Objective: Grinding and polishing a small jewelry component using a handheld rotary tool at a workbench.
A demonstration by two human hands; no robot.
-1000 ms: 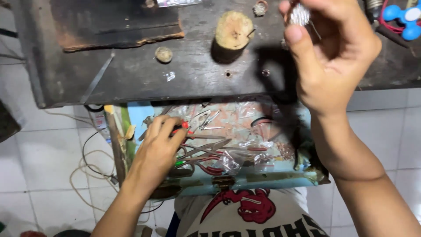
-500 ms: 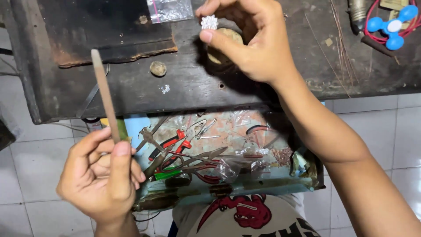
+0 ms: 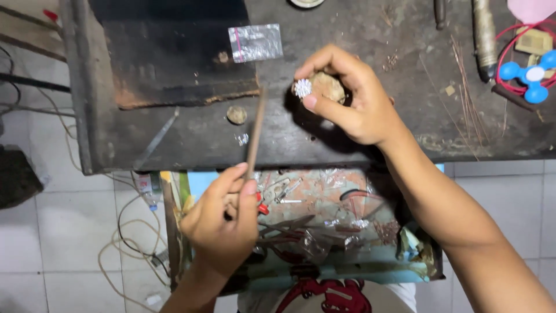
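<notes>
Brown and slim, one file (image 3: 255, 130) stands nearly upright in the left hand (image 3: 223, 223), pinched between thumb and forefinger over the open tool drawer (image 3: 324, 232). Further right, the right hand (image 3: 353, 98) curls over the dark bench (image 3: 174, 139), its thumb and fingers gripping one small silver flower-shaped ornament (image 3: 302, 88) against a round wooden peg (image 3: 328, 87).

The right hand (image 3: 353, 101) covers most of the round wooden block (image 3: 328, 87) on the worktop (image 3: 370, 35), the thin file (image 3: 255, 133) is blurred, the left hand (image 3: 223, 223) hides part of the open drawer (image 3: 324, 232), and the top edge cuts off the blue spinner (image 3: 530, 74).
</notes>
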